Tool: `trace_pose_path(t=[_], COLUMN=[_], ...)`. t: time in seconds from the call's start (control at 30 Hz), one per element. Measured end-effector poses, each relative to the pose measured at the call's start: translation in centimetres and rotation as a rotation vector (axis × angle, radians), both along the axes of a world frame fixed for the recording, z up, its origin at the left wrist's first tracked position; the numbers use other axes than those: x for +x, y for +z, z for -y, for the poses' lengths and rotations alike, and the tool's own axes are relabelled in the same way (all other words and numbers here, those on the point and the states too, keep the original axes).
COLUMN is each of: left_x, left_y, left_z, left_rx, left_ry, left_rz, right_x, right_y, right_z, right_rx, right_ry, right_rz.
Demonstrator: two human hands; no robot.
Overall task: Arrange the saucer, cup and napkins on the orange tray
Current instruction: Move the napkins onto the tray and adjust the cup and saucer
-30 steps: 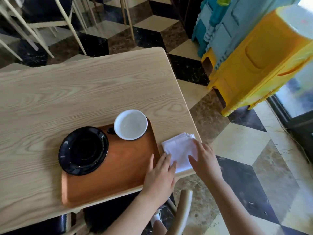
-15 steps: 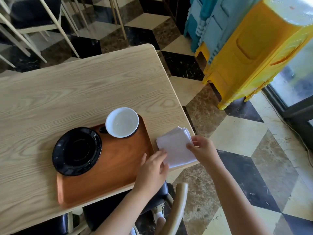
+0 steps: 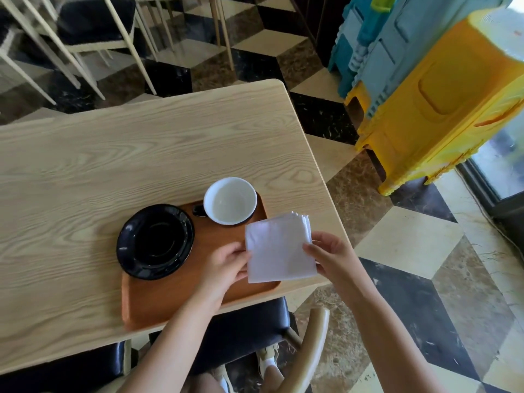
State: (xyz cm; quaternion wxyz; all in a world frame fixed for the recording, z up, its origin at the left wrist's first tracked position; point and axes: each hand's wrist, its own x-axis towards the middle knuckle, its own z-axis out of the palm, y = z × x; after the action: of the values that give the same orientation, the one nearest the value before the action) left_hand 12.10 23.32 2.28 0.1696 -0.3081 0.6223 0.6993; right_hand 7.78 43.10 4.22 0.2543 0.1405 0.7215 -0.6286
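Both hands now grasp the stack of white folded paper napkins (image 3: 279, 249): the left hand (image 3: 226, 265) pinches its left edge and the right hand (image 3: 330, 258) its right edge. A second ago the stack lay flat on the pale wood-grain tabletop (image 3: 113, 154) just right of the tray; it has since been lifted and carried leftward, so it hangs over the right near part of the rectangular orange wooden tray (image 3: 181, 302), apparently not yet set down. That leaves, as I judge it, only lowering and squaring the napkins. The round black glossy saucer (image 3: 155, 241) sits at the tray's left far corner, overhanging its edge, and the white-lined cup with a dark handle (image 3: 230, 200) stands at the far right corner. No brand, label or writing can be read anywhere.
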Motion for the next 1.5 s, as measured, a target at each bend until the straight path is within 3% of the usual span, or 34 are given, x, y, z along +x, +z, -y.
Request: trace_pose_path(t=[0.2,0.57,0.8,0.97,1.27,1.5], left_x=[3.1,5.1,6.2,6.0,6.9,7.3], left_y=[-0.6,-3.7,-5.0,-5.7,-6.0,-3.3], left_z=[2.7,3.8,3.9,4.1,4.8,7.0], left_rx=[-0.449,-0.750,-1.091,-1.208,-1.292,-1.286], left_ry=[0.026,-0.302,-0.444,-0.668,-0.851,-0.737], left_rz=[-0.145,-0.262,-0.447,-0.559,-0.448,-0.445], right_x=[1.3,2.4,4.3,5.2,5.7,5.3], right_y=[-2.0,-3.7,-5.8,-7.3,-7.5,-5.1], right_z=[4.7,6.4,6.1,5.1,5.6,10.4], right_rx=[0.318,0.591,0.890,0.962,1.021,1.013], right_ry=[0.201,0.617,0.667,0.786,0.779,0.779], right_rz=[-0.237,-0.465,-0.728,-0.839,-0.813,-0.850])
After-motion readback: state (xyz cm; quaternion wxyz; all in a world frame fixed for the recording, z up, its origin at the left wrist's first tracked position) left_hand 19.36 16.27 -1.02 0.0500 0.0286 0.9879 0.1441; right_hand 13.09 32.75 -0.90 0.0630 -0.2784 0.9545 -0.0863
